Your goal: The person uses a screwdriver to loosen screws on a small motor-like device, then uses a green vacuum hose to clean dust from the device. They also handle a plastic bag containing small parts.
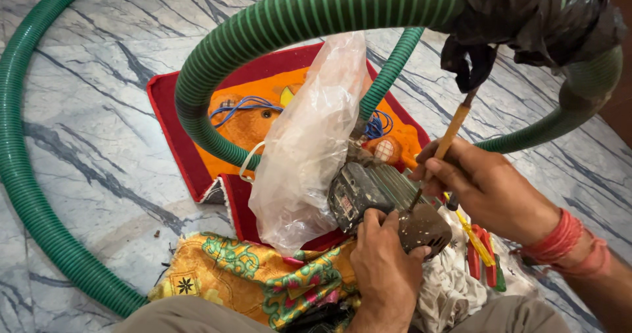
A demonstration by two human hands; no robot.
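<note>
While the small grey motor is steadied on patterned cloth by the left hand, closed over its dark end cover, a wooden-handled tool is gripped in the right hand, its tip set against the cover. Green ribbed hose is looped overhead; a clear plastic bag lies just beside the motor.

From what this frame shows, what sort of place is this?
Probably a home floor used as a makeshift repair spot: marble floor, red and orange mat, green corrugated hose, small motor worked on.
</note>
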